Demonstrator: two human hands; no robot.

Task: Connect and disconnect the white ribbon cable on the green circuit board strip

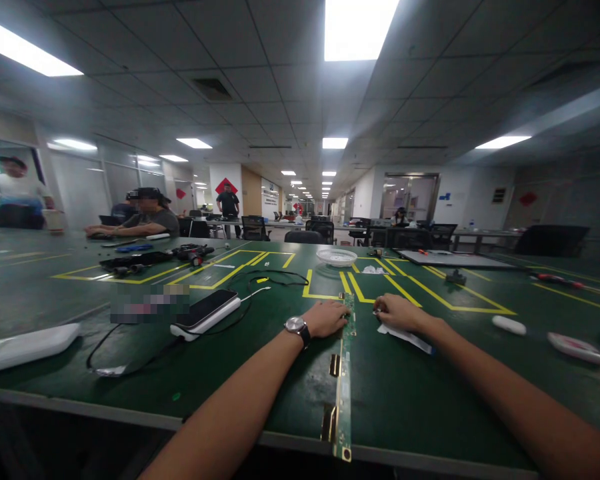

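A long, narrow green circuit board (345, 380) lies lengthwise on the green table, its near end at the front edge. Copper-coloured flaps stick out from its left side. My left hand (326, 319), with a watch (296, 325) on the wrist, rests at the board's far part, fingertips on it; whether they grip it is unclear. To the right of the board, my right hand (397, 312) is closed, thumb and fingers pinched on something too small to make out. Just below that hand lies a white strip (407, 338) with a blue end.
On the left are a phone on a white block (207, 313), black cables and a white case (27, 348). A clear round dish (337, 257) sits farther back. Rightward lie a white oval object (509, 325) and a small dark part (455, 278). People are in the background.
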